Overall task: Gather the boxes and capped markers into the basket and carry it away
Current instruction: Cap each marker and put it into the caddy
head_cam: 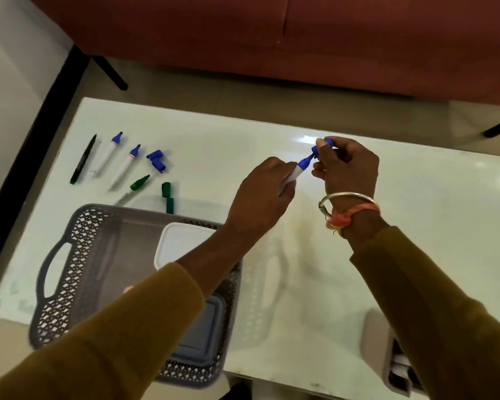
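Above the white table [416,197], your left hand [260,194] grips a blue marker [296,171] by its barrel, tip angled up-right, while your right hand [347,171] pinches its blue cap [324,145], apparently just off the tip, beside the basket [70,269] holding two boxes [182,243].

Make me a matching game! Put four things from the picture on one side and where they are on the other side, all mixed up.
Things:
1. blue cap
2. white box
3. black pen
4. green caps

Places:
A. inside the basket
B. farthest left on the table
C. in the right hand
D. on the table just behind the basket

Pairs: 1-C, 2-A, 3-B, 4-D
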